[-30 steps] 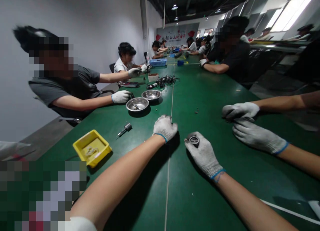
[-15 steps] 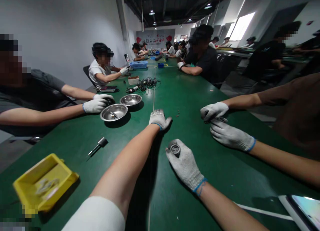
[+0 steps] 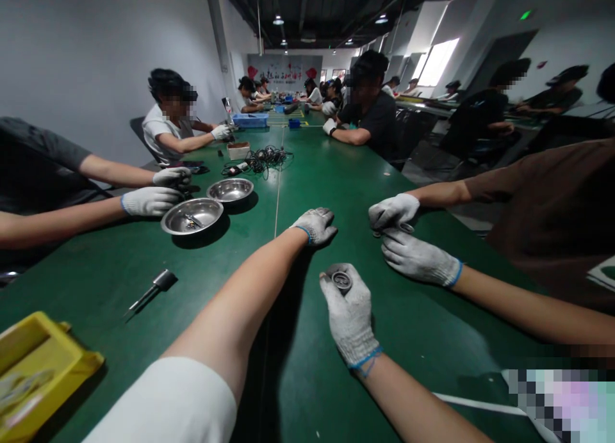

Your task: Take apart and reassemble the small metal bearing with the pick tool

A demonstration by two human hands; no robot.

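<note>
My left hand [image 3: 317, 226], in a white glove with grey fingertips, reaches palm down over the green table [image 3: 307, 180]. Its fingers are slightly bent, with a gap between them and the thumb; whatever lies under the palm is hidden. Nearer to me, my right hand [image 3: 350, 315] is gloved too and closed round a dark round part [image 3: 342, 280], whose ringed end faces up.
Left are a metal tool [image 3: 152, 290], a yellow bin [image 3: 57, 372] and two steel bowls [image 3: 192, 216] [image 3: 230, 191]. Another person's gloved hands [image 3: 418, 257] work on the right, others at the left. Black cables [image 3: 266, 160] lie farther back.
My left hand has moved right, over the spot where small grey bits lay, and its fingers have bent. The right hand still holds the part. The view has turned slightly right.
</note>
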